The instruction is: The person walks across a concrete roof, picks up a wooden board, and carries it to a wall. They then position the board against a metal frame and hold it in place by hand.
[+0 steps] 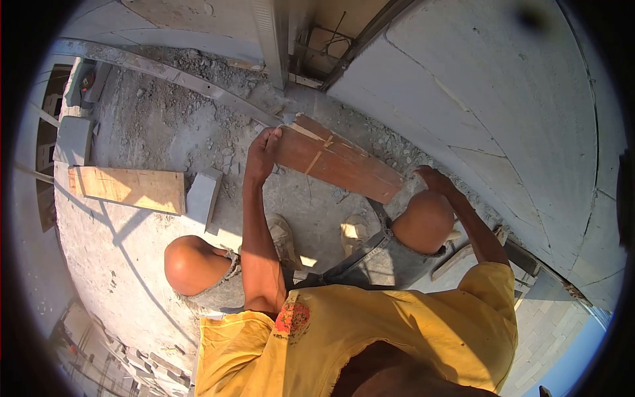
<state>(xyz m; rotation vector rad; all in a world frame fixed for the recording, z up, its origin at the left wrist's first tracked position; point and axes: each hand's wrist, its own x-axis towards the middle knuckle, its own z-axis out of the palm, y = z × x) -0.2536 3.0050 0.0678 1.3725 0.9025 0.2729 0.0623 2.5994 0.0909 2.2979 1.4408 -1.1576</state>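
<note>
A reddish-brown wooden board (344, 161) lies slantwise in front of my knees, with pale strips across its face and a broken, rough far edge. My left hand (264, 151) is closed on its left end, thumb over the top face. At the board's right end, beyond my right knee, is my right hand (434, 180). A thumb or finger points toward the board, with a small gap showing between them; the knee hides the other fingers, so I cannot tell what they hold.
A pale wooden plank (129, 188) and a grey block (204, 197) lie to the left. Behind the board, a long metal bar (178, 78) crosses rubble. Large grey wall panels (489, 112) rise on the right, beside an upright metal post (271, 43).
</note>
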